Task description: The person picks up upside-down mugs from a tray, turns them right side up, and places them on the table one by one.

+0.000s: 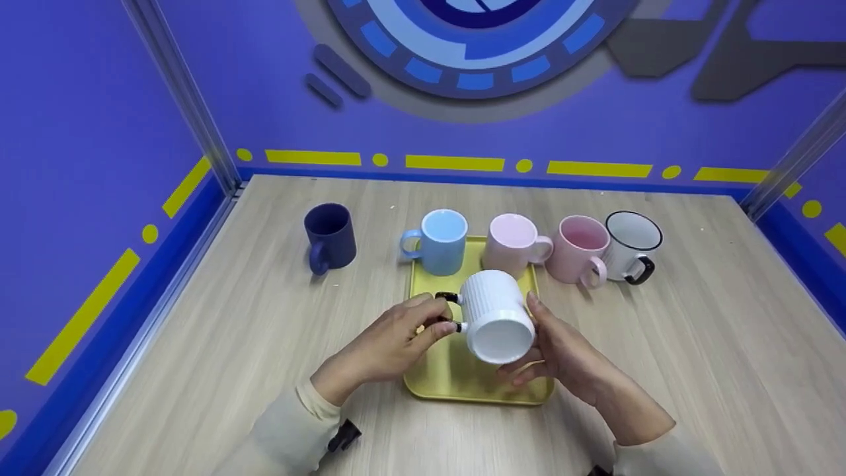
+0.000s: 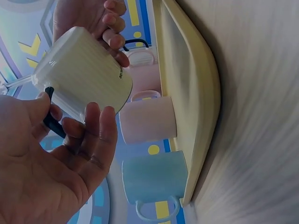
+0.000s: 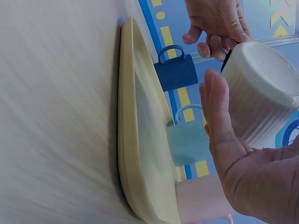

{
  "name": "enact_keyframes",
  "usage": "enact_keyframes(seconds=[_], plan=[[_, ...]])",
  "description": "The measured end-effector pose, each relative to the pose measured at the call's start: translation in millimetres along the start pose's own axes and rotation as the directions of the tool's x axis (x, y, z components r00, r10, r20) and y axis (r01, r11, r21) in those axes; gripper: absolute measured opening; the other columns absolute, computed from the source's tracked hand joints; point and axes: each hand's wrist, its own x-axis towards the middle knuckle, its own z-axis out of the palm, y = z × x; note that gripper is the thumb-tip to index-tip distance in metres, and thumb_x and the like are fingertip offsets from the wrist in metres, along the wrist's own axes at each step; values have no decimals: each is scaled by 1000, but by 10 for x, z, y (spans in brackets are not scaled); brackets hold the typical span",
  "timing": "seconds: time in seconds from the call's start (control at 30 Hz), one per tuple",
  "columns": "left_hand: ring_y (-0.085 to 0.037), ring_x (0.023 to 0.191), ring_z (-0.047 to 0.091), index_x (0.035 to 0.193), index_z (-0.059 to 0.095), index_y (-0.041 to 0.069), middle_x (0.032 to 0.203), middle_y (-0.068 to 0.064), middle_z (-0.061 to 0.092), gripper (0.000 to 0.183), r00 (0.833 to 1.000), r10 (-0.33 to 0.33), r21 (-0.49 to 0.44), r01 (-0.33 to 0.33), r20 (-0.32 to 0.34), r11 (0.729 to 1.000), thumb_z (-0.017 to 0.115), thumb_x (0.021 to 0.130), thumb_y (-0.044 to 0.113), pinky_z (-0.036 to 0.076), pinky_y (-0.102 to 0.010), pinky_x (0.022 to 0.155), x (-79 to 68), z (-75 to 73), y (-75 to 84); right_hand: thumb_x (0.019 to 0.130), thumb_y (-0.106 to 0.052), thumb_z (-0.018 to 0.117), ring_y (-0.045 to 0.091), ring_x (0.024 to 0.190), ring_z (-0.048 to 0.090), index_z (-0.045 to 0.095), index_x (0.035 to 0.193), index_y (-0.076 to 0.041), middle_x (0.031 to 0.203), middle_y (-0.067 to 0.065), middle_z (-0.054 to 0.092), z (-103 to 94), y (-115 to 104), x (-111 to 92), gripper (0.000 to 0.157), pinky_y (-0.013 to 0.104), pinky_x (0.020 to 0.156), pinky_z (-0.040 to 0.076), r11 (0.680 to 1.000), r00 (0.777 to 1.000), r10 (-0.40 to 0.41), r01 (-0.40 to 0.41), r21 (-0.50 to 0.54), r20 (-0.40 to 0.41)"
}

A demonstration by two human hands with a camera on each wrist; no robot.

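A white ribbed mug (image 1: 492, 297) with a black handle (image 2: 53, 123) is held tilted above the yellow tray (image 1: 456, 380), its base turned toward the head camera. My left hand (image 1: 393, 340) pinches that handle between thumb and fingers. On the mug's other side, my right hand (image 1: 572, 357) rests beside and under the body, its fingers fairly straight in the right wrist view. A light blue mug (image 1: 444, 244) and a pale pink mug (image 1: 509, 244) stand upright at the tray's far end.
Right of the tray are a darker pink mug (image 1: 575, 254) and a white mug with a black rim (image 1: 631, 241), close together. A navy mug (image 1: 337, 241) stands on the table to the left. Blue walls (image 1: 264, 119) with yellow markings enclose the wooden table (image 1: 714, 317).
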Motion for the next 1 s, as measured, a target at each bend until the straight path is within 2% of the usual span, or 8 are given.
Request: enact_keyframes(seconds=[0.1,0.27,0.4,0.57,0.7,0.8,0.9,1.0], plan=[[-15,83,51,104,60,18,90,8,46,22,1000,17,59,-18,15,998,53,107,39,39,-24,72,-8,-6,3,109,-62,23,27,93,78,48,137,1,105,7,77,-2,5,0,73,39,77,65,1000,1000,-22,22,-2,3],[-21,83,54,104,60,19,92,5,46,23,999,31,124,-34,28,992,52,107,40,38,-25,72,-7,-4,11,111,-54,28,24,93,79,54,132,4,103,6,78,-1,9,16,67,36,76,64,998,998,-54,54,-23,10],[-16,82,52,104,61,19,94,5,48,23,999,34,151,-39,38,988,52,106,40,40,-24,72,-8,5,1,111,-48,37,21,91,77,51,134,10,103,6,77,39,8,44,64,36,76,64,996,998,-59,57,-69,-35],[-8,88,52,107,61,17,99,4,53,23,999,26,153,-33,46,988,53,106,39,46,-24,76,-18,23,-30,106,-39,52,19,91,72,44,138,14,105,8,72,91,11,70,63,37,76,64,991,988,-79,63,-119,-134],[-9,95,60,110,64,16,103,2,60,20,999,33,80,-35,30,996,60,104,34,54,-30,83,-16,24,-58,104,-34,58,19,93,70,42,140,13,106,10,71,114,20,80,62,36,75,63,985,978,-109,82,-155,-177],[-11,99,65,113,64,14,107,1,65,20,1000,6,-43,-5,24,999,65,102,31,58,-33,83,-10,15,-62,102,-31,61,19,92,70,41,141,12,106,9,71,124,28,90,61,37,75,63,982,974,-123,91,-168,-190],[-13,99,68,115,57,12,108,0,67,24,999,-47,-173,50,19,984,67,102,29,59,-29,78,-3,4,-58,101,-28,64,18,93,70,40,142,11,107,9,71,128,39,100,62,38,76,63,978,970,-145,110,-177,-197],[-16,92,69,118,48,11,105,-3,70,26,994,-107,-288,104,4,952,64,104,27,57,-25,72,8,-9,-50,100,-24,66,19,97,70,39,144,11,112,12,70,129,55,109,62,38,79,63,970,965,-177,138,-200,-195]])
